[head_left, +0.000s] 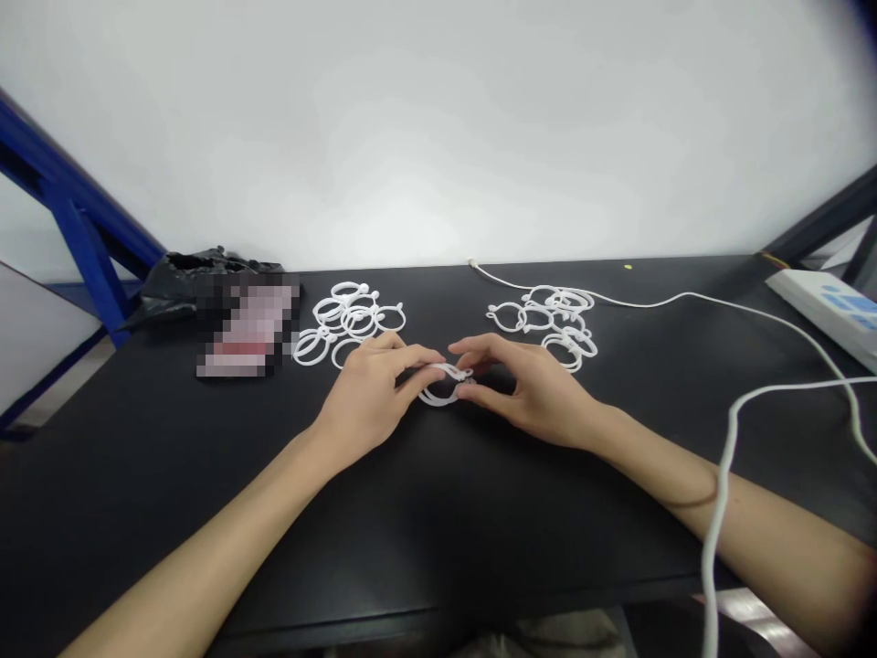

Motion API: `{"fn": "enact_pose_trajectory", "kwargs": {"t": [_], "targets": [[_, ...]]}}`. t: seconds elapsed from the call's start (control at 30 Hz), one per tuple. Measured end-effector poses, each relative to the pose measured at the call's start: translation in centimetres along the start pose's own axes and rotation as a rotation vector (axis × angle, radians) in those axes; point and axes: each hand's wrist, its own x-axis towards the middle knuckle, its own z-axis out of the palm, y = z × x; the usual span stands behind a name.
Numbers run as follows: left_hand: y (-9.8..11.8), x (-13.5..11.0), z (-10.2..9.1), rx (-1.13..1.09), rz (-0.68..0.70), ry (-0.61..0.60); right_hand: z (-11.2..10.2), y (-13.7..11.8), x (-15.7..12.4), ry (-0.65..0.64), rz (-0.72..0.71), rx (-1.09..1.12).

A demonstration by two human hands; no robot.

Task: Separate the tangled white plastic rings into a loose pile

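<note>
Between my hands, over the middle of the black table, are white curtain rings with small eyelets; at least two overlap. My left hand pinches their left and upper side between thumb and fingers. From the right, my right hand has its thumb against the rings' right edge and its fingers curved over the eyelets. Its exact contact is partly hidden. A loose pile of similar white rings lies beyond my left hand, and another pile of rings lies beyond my right hand.
The black table meets a white wall. At the left lie a black plastic bag and a blurred-out pinkish object. A white cable passes over my right forearm; a white box with blue markings stands at right.
</note>
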Motion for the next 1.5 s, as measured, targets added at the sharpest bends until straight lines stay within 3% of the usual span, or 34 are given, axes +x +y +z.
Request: {"fn": "enact_pose_trajectory", "kwargs": {"t": [0.27,0.4,0.53,0.63,0.83,1.13,1.3,1.4,1.5], "targets": [[0.0,-0.1,-0.4,0.1,-0.029,0.094,-0.2,0.9,0.1,0.012,0.013,-0.149],[0.0,-0.1,-0.6,0.11,-0.04,0.123,-0.4,0.8,0.1,0.137,-0.045,-0.331],[0.5,-0.1,-0.6,0.133,-0.031,0.115,-0.1,-0.1,0.1,0.133,-0.158,-0.246],[0.8,-0.1,-0.5,0.117,-0.023,0.084,0.0,-0.4,0.0,0.085,-0.239,-0.158],[1.1,-0.4,-0.5,-0.064,-0.056,-0.036,-0.3,-0.1,-0.2,0.107,-0.261,-0.144],[1.5,-0.6,-1.8,-0.254,-0.159,-0.234,-0.9,0.1,-0.6,0.061,-0.403,-0.121],[1.4,-0.5,-2.3,-0.286,-0.132,-0.33,-1.0,-0.5,-0.5,0.064,-0.497,-0.1],[1.3,-0.5,-2.1,-0.231,-0.049,-0.275,-0.8,-1.1,-0.4,0.108,-0.52,-0.127],[1.1,-0.6,-1.4,-0.062,0.093,-0.073,-0.5,-1.3,-0.3,0.189,-0.428,-0.157]]}}
